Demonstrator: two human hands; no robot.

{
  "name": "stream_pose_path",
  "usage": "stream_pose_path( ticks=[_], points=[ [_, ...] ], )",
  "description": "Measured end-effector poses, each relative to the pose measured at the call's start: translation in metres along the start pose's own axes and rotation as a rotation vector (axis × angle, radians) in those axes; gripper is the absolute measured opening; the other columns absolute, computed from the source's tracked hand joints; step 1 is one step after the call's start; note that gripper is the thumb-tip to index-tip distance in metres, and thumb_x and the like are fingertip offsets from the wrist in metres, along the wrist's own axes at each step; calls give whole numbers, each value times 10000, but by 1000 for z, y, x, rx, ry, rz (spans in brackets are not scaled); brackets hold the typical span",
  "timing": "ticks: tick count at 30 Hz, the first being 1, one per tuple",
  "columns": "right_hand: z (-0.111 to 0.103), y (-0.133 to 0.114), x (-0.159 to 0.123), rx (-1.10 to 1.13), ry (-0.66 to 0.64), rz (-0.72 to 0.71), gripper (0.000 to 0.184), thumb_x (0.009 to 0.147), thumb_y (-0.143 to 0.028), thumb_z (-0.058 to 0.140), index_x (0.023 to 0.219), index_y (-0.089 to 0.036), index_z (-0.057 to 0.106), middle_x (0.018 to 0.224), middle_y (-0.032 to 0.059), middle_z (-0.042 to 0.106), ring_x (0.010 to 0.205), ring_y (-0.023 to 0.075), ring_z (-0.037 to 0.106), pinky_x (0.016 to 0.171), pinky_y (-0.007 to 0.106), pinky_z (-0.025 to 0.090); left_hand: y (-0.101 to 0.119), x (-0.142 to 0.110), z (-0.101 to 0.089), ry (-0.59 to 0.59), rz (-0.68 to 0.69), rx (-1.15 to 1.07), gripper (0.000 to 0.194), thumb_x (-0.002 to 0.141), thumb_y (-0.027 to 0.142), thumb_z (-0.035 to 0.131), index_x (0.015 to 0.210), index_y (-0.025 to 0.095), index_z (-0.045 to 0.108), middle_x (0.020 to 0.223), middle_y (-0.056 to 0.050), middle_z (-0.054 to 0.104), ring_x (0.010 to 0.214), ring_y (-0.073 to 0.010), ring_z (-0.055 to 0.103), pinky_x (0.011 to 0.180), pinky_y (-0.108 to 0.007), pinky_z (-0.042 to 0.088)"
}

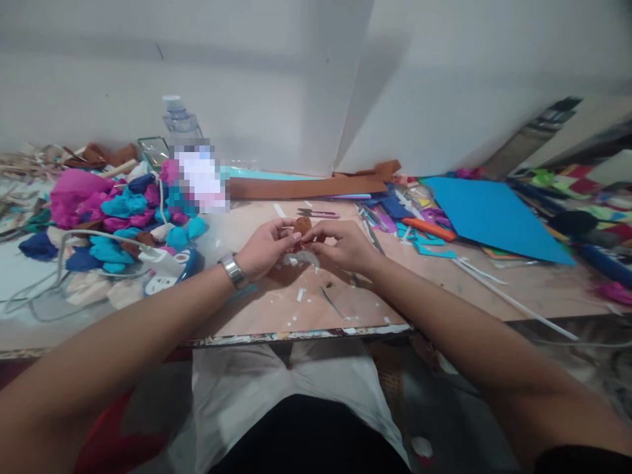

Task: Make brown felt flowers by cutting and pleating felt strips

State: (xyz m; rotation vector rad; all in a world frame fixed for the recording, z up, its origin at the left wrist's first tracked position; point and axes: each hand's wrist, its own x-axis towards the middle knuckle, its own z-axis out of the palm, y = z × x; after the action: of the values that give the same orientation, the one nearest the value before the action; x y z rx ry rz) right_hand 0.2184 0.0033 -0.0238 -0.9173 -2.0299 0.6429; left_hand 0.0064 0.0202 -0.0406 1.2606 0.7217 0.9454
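Observation:
My left hand [266,247], with a metal watch at the wrist, and my right hand [343,245] meet over the middle of the wooden tabletop [444,289]. Both pinch a small brown piece of material [301,226] held between the fingertips, just above the table. A pale scrap [305,258] lies right under the hands. A pink-handled pair of scissors [318,213] rests just beyond the hands.
A heap of pink, blue and teal crumpled pieces [116,207] and a white power strip [165,270] lie at left. A water bottle [180,125] stands behind. A long brown strip [306,187] runs along the wall. A blue sheet [486,214] and coloured offcuts cover the right.

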Motion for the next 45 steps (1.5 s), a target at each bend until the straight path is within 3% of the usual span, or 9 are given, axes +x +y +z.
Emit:
stream_pose_path(
  ticks=[7, 13, 19, 22, 26, 33, 40, 45],
  points=[
    [-1, -2, 1, -44, 29, 21, 104, 879, -265, 720, 896, -208, 806, 832, 49, 804, 704, 188, 683, 687, 310, 507, -4, 1, -3, 9, 22, 31, 641, 766, 400, 907, 1296, 150, 648, 901, -46, 739, 745, -138, 670, 644, -245, 486],
    [3, 0, 0, -7, 48, 103, 111, 858, -303, 761, 860, -192, 757, 784, 35, 755, 681, 168, 634, 653, 301, 469, 0, -1, -2, -4, 5, 114, 657, 777, 345, 891, 1347, 151, 629, 818, -23, 706, 653, -122, 621, 519, -218, 397],
    [10, 4, -1, 329, 115, 195, 492, 712, -338, 889, 1087, -199, 604, 957, 32, 713, 728, 152, 660, 628, 272, 518, 6, -3, -4, -33, 28, 244, 644, 809, 323, 862, 1381, 172, 607, 828, -28, 717, 634, -126, 632, 511, -214, 411],
    [10, 5, -1, 437, 83, 249, 576, 681, -266, 893, 1155, -221, 569, 872, -9, 687, 742, 158, 678, 632, 261, 541, 6, -3, -5, -93, 55, 251, 645, 829, 306, 848, 1394, 162, 573, 882, -45, 742, 694, -137, 677, 578, -222, 474],
    [8, 4, -1, 537, 25, 361, 652, 673, -230, 882, 1221, -243, 528, 750, -59, 662, 620, 145, 653, 561, 253, 525, 2, -1, -7, -145, 103, 240, 644, 837, 295, 843, 1389, 165, 536, 954, -71, 763, 815, -181, 739, 687, -272, 545],
    [9, 6, 1, 609, 46, 424, 625, 653, -194, 843, 1205, -241, 554, 752, -58, 698, 541, 123, 609, 509, 240, 492, -4, 0, -4, -138, 203, 251, 577, 871, 292, 820, 1364, 176, 543, 974, -73, 759, 832, -177, 738, 729, -287, 554],
    [11, 7, 1, 592, 88, 425, 598, 647, -187, 830, 1189, -238, 581, 774, -51, 696, 566, 122, 604, 532, 250, 498, -4, -2, -1, -43, 254, 329, 544, 874, 314, 827, 1336, 174, 574, 812, 1, 685, 738, -150, 679, 691, -260, 522],
    [11, 4, 0, 544, 25, 354, 625, 707, -196, 804, 1277, -230, 550, 844, -31, 691, 702, 146, 667, 610, 256, 525, -13, -1, 0, -112, 248, 234, 531, 909, 307, 784, 1335, 221, 478, 923, -14, 694, 847, -166, 703, 779, -291, 544]
  ],
)
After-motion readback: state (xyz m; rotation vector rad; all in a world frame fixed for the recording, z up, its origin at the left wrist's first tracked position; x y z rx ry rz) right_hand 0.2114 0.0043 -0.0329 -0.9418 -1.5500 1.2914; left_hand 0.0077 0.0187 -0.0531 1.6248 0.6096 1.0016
